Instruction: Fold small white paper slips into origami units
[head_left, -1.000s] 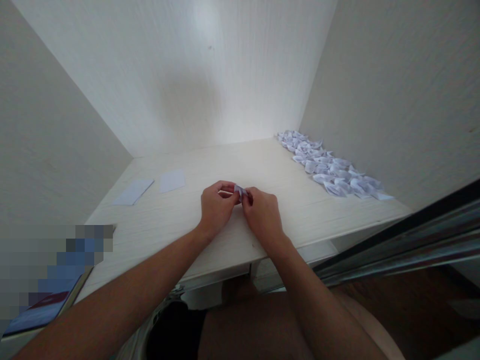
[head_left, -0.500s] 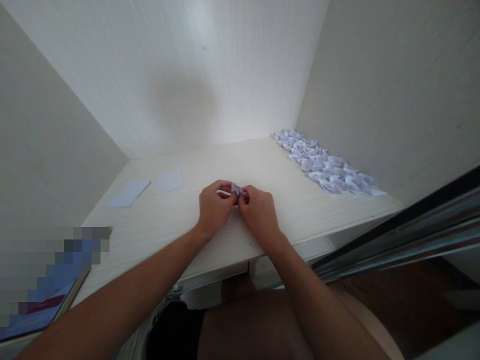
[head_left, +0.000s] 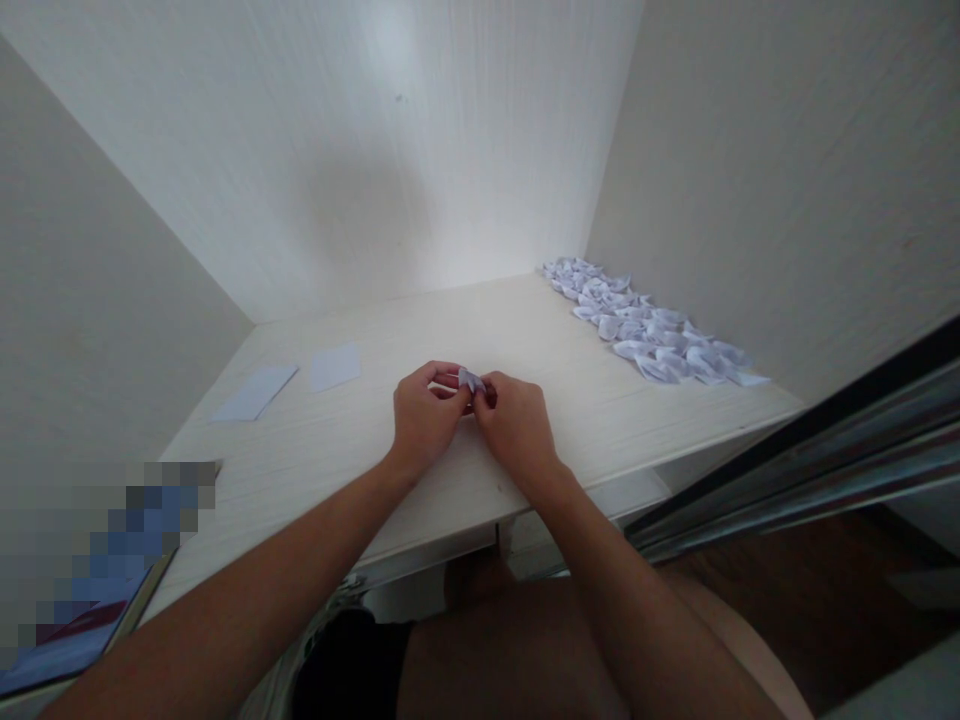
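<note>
Between my two hands, just above the middle of the desk, is a small folded piece of white paper (head_left: 470, 380). My left hand (head_left: 429, 408) pinches its left side with thumb and fingers. On the other side my right hand (head_left: 516, 412) grips the paper's right end, its fingertips nearly meeting those of the left. The fingers hide much of the paper, so its full shape cannot be made out. Farther left on the desk lie a stack of white paper sheets (head_left: 257, 392) and one flat white sheet (head_left: 335, 367) beside it.
Many folded white paper pieces (head_left: 645, 330) lie in rows along the right wall of the pale wooden desk (head_left: 420, 330). At the lower left is a blue item in a frame (head_left: 90, 640), partly blurred out. A dark-edged sliding rail (head_left: 810, 440) runs at the right.
Both hands stay nearly in place, with the fingers shifting slightly on the folded paper. The whole view has moved a little.
</note>
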